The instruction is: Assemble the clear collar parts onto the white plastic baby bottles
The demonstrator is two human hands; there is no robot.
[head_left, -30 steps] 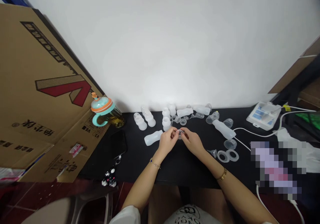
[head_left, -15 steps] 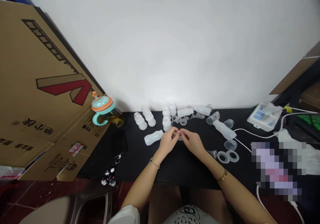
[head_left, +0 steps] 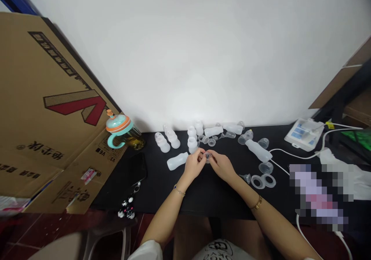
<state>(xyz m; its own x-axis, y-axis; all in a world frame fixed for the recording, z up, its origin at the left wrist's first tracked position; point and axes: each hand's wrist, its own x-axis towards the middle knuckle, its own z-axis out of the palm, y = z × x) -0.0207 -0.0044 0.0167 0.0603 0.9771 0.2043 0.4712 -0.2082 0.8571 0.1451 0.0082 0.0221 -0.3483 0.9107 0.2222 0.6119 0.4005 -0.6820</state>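
My left hand (head_left: 193, 165) and my right hand (head_left: 222, 166) meet at the middle of the black table (head_left: 208, 196), with fingertips pinching a small clear silicone cup-shaped part (head_left: 207, 157) from both sides. Much of that part is hidden by my fingers. Just left of my left hand lies a frosted silicone bottle-shaped piece (head_left: 177, 161). Several similar frosted pieces and small clear cups stand in a loose row behind my hands. To the right of my right hand lie a small clear funnel (head_left: 246, 178) and a pair of clear rings (head_left: 263, 181).
A large cardboard sheet (head_left: 52, 113) leans at left, with a teal-and-orange sippy cup (head_left: 118, 126) before it. A black phone (head_left: 138, 169) and beaded keychain (head_left: 126, 208) lie on the table's left. A white pump unit (head_left: 303, 135) and white cables sit at right, against a white wall.
The whole view has tilted slightly. My hands stay together on the small clear part, with only small shifts of the fingers.
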